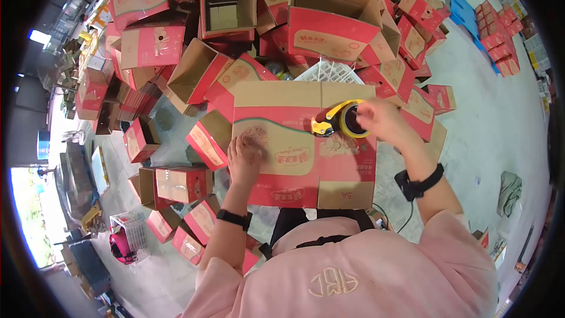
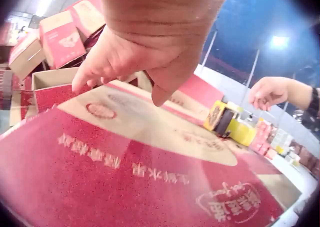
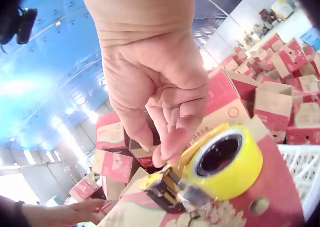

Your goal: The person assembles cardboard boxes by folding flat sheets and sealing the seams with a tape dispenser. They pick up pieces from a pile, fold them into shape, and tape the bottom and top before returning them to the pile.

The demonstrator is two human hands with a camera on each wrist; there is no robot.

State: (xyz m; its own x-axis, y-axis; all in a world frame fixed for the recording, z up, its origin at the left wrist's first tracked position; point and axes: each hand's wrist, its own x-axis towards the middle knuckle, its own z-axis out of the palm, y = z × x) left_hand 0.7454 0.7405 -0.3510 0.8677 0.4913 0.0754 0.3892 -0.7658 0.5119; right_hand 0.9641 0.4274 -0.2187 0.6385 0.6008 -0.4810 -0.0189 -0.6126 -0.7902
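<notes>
A red and brown printed carton (image 1: 282, 191) lies flat side up in front of the person. On its left part the left hand (image 1: 246, 159) rests, fingers extended and holding nothing. Toward the carton's upper right lies a yellow tape dispenser (image 1: 322, 127) with a wide roll of yellow tape (image 3: 245, 167) on it. The right hand (image 1: 384, 121) hovers beside the roll, its fingers loosely bent. From the left wrist view, a gap shows between the right hand (image 2: 272, 93) and the dispenser (image 2: 220, 118).
Open red and brown boxes (image 1: 335, 29) are heaped beyond the carton and down the left side. A white plastic basket (image 1: 329, 72) stands just behind it. Another white basket (image 1: 130, 229) with a pink item is on the floor at left. Grey floor (image 1: 477, 141) extends on the right.
</notes>
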